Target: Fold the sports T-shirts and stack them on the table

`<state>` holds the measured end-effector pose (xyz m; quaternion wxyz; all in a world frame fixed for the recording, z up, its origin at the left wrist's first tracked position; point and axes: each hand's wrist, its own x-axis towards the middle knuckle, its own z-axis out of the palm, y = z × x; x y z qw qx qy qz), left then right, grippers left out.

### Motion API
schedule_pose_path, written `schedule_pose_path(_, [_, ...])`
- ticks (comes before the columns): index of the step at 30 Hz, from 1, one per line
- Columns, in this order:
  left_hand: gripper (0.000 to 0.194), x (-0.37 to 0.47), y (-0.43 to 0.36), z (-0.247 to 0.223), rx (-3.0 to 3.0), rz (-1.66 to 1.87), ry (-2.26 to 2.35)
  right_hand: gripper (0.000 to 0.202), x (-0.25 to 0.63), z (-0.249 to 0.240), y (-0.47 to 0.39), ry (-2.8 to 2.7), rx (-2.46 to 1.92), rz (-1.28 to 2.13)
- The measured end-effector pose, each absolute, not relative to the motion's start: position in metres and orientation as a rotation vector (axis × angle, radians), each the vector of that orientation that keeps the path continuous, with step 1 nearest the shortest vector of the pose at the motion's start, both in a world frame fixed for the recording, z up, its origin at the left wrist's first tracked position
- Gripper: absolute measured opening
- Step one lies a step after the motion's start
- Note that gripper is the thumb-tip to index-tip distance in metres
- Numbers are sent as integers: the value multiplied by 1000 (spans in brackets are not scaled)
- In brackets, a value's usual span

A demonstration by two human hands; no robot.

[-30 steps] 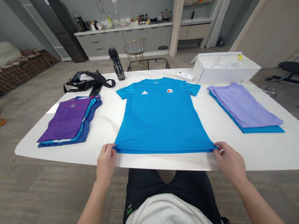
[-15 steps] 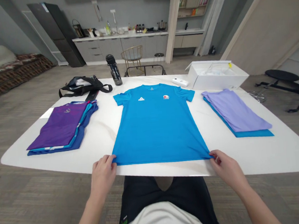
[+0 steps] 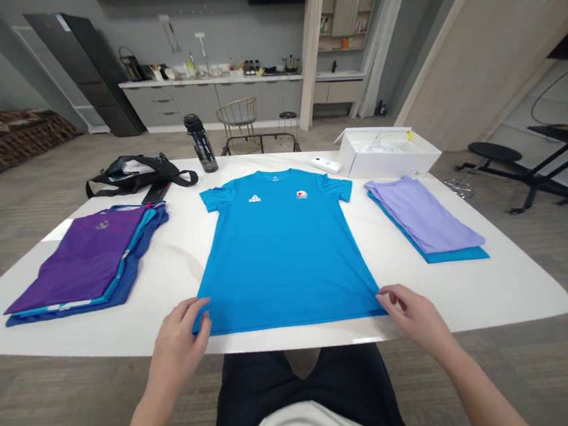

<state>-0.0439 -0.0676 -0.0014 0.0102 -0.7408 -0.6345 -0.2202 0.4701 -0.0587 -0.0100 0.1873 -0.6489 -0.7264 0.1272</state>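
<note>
A blue short-sleeved T-shirt [image 3: 282, 253] lies flat and spread out on the white table [image 3: 177, 250], neckline away from me and hem near the front edge. Small logos sit on its chest. My left hand [image 3: 178, 337] is at the left hem corner, thumb and fingers apart. At the right hem corner is my right hand [image 3: 417, 317], its fingertips by the fabric and its fingers loosely apart. Folded shirts, purple on top [image 3: 84, 255], are stacked on the left. To the right, a folded lavender garment [image 3: 422, 213] rests over a blue one [image 3: 446, 256].
Along the far side stand a black bag [image 3: 137, 173], a dark water bottle [image 3: 200, 144], a small white device [image 3: 326, 165] and an open white box [image 3: 389, 152]. A phone [image 3: 155, 192] lies by the bag. Beyond are a chair [image 3: 237, 113] and kitchen counter.
Both hands have loosened from the hem corners; the left thumb and fingers have spread. The T-shirt stays flat. The view has shifted right and tilted up slightly.
</note>
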Motion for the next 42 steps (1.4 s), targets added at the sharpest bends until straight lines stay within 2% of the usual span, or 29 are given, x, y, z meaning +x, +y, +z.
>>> schedule_pose_path(3, [39,-35,-34,-14,-2437,-766,-1878,35,459,-9,-28,-2008,-1742,267])
schedule_pose_path(8, [58,-18,-15,-45,-2516,-409,-1803,40,441,-17,1,-2248,-1648,77])
schedule_pose_path(11, [60,-17,-24,-48,-2490,-288,-1835,35,443,-20,0,-2341,-1701,24])
schedule_pose_path(15, [56,-27,-3,-29,-2471,-333,-1911,34,453,-18,22,-2301,-1728,48])
schedule_pose_path(21, [53,-57,161,-14,-2362,-641,-1955,37,459,-22,157,-2025,-1759,110])
schedule_pose_path(26, [63,-79,306,-24,-2221,-362,-2331,50,464,-28,283,-1858,-2034,171])
schedule_pose_path(30, [70,-85,366,-36,-2169,-244,-2494,58,464,-36,343,-1849,-2168,179])
schedule_pose_path(34, [73,-86,386,-48,-2096,-184,-2593,62,464,-46,370,-1853,-2300,192])
schedule_pose_path(42, [82,-93,377,-55,-1871,-121,-2621,76,489,-61,377,-1800,-2541,59])
